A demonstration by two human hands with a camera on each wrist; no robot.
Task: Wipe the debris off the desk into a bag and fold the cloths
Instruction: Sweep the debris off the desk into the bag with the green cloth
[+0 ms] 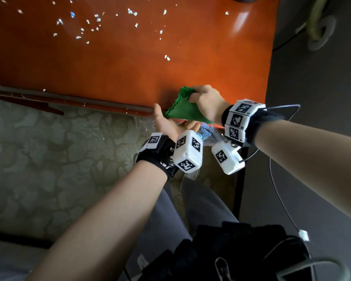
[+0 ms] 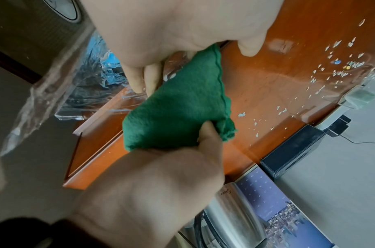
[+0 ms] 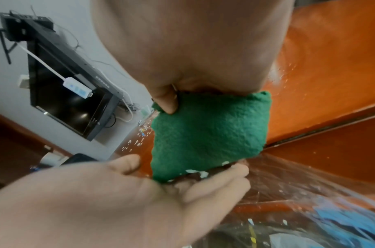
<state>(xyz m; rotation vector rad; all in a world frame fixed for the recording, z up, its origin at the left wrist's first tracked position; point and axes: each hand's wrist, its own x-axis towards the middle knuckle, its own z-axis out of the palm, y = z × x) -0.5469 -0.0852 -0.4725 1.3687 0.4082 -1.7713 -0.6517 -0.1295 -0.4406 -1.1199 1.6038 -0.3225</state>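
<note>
1. green cloth (image 1: 182, 110): bunched, hanging over the near edge of the orange desk (image 1: 130, 63), close to its right corner.
2. right hand (image 1: 208, 101): fingers and thumb curled, pinching the cloth's top.
3. left hand (image 1: 168, 123): palm up just below the desk edge, fingers loosely cupped under the cloth's lower tip, a few white scraps (image 3: 196, 172) on them.
4. clear plastic bag (image 1: 211, 134): below the near edge, under both hands.
5. paper debris (image 1: 93, 23): scattered toward the far edge of the desk.

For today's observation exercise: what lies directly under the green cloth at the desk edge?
Under the green cloth sits the cupped left hand, palm up, catching white scraps. Beneath it hangs a clear bag. How much debris lies deeper in the palm is covered.
</note>
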